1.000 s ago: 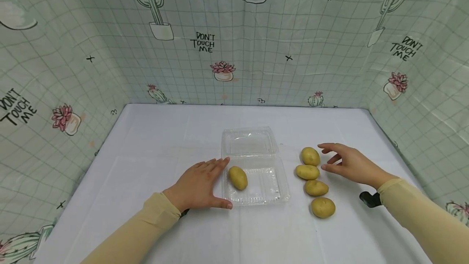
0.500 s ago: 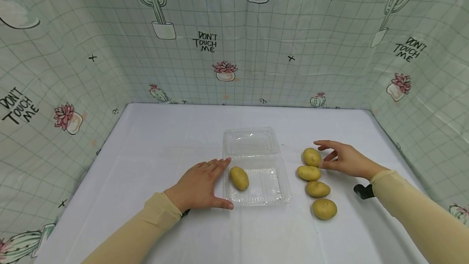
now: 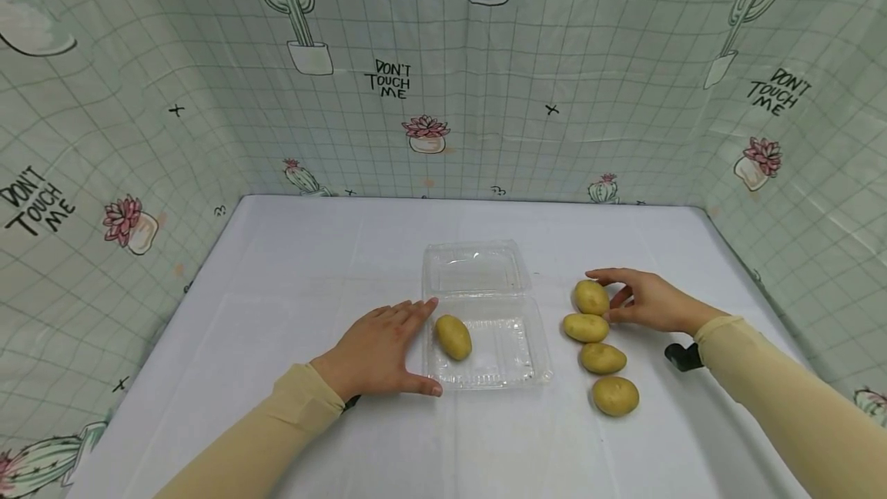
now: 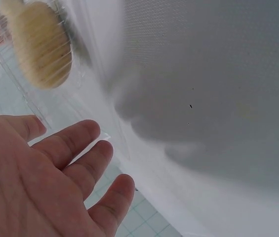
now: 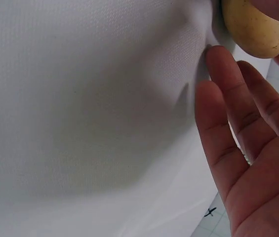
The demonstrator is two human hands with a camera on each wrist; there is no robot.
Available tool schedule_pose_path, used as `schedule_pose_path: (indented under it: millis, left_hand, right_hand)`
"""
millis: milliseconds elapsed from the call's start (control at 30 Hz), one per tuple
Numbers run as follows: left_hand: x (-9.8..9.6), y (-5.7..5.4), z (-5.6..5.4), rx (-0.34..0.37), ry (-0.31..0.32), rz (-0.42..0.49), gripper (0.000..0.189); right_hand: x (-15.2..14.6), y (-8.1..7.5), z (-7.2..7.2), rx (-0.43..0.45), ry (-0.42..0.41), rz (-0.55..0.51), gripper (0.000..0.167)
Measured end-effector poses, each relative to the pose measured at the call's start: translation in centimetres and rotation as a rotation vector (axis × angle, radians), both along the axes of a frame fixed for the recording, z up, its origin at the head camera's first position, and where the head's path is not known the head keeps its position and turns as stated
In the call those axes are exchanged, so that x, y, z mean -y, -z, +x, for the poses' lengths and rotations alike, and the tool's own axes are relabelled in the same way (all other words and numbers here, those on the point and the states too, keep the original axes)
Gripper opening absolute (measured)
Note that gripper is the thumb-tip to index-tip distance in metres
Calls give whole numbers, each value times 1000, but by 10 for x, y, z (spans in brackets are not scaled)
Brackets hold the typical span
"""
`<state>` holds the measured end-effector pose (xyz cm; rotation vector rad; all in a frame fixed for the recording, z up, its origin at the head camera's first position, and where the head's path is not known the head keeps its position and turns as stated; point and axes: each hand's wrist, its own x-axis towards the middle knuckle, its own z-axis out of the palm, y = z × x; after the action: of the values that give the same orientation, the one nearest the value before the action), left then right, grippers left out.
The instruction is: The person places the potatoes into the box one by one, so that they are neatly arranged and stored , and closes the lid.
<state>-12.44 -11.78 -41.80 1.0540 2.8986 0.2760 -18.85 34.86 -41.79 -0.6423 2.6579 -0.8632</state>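
Around the farthest potato [image 3: 591, 298] of a column of loose ones, my right hand [image 3: 651, 303] has its thumb and index finger. In the right wrist view the thumb overlaps that potato [image 5: 253, 30], while the other fingers [image 5: 218, 118] reach down beside it at the white cloth. My left hand [image 3: 377, 349] lies spread at the left side of a clear plastic clamshell box [image 3: 499, 380], fingertips and thumb right at its edge. One potato [image 3: 453, 337] sits in the box's base, at the left. The left wrist view shows it through the clear wall, near the relaxed fingers [image 4: 92, 165].
The box's lid [image 3: 474, 268] lies folded back, away from me. Below the farthest potato are more loose potatoes, a second [image 3: 585, 327], a third [image 3: 603, 359] and a nearest one [image 3: 615, 396]. A printed curtain [image 3: 478, 98] surrounds the back and sides of the white-covered table [image 3: 312, 252].
My right hand has moved left onto the farthest potato, bringing thumb and index finger around it. My left hand and the box have stayed in place.
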Motion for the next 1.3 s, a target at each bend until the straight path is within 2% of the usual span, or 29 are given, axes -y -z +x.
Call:
schedule_pose_path:
  millis: [433, 733, 1100, 1300]
  left_hand:
    - [1, -1, 1, 1, 1, -5, 121]
    - [1, -2, 2, 8, -6, -11, 120]
    - [0, -4, 1, 9, 9, -1, 118]
    - [0, -4, 1, 14, 10, 4, 117]
  right_hand:
    - [5, -2, -2, 3, -20, 53, 69]
    - [6, 2, -1, -7, 4, 78, 67]
    - [5, 5, 2, -115, 25, 89, 69]
    - [3, 4, 3, -152, 69, 103, 69]
